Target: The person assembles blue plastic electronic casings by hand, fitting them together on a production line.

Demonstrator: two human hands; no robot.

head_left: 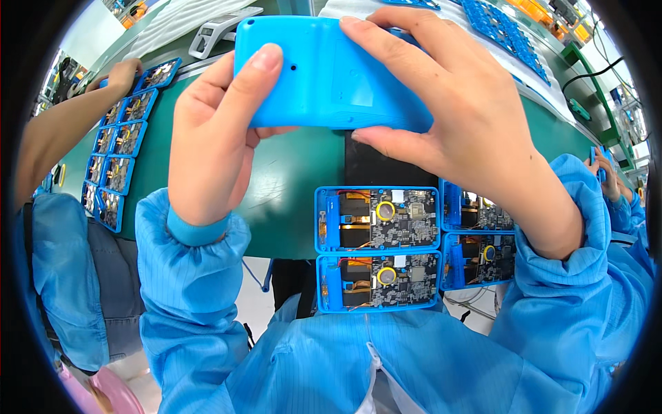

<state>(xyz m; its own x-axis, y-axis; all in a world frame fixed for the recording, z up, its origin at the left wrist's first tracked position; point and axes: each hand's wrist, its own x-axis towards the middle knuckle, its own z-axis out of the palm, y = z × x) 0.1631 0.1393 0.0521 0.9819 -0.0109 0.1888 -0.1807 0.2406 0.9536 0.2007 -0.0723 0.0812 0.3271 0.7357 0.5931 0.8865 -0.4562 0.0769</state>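
Note:
Both my hands hold up a blue plastic device housing (324, 76), its smooth outer face toward me. My left hand (221, 131) grips its left end, thumb laid on the face near a small dark hole. At the right end, my right hand (448, 96) spans the housing, with fingers along the top edge and thumb at the lower edge. Below, near the table's front edge, lie two open blue housings with circuit boards, one nearer (407, 281) and one farther (407, 217). Each board carries a round yellow-rimmed part. What lies inside the held housing is hidden.
More open housings (479, 259) lie just right of these, partly under my right forearm. At left, a co-worker's arm (76, 138) reaches over rows of similar housings (121, 141). A grey-white stand (217, 34) and blue parts (500, 34) on white foam stand at the back of the green table (276, 193).

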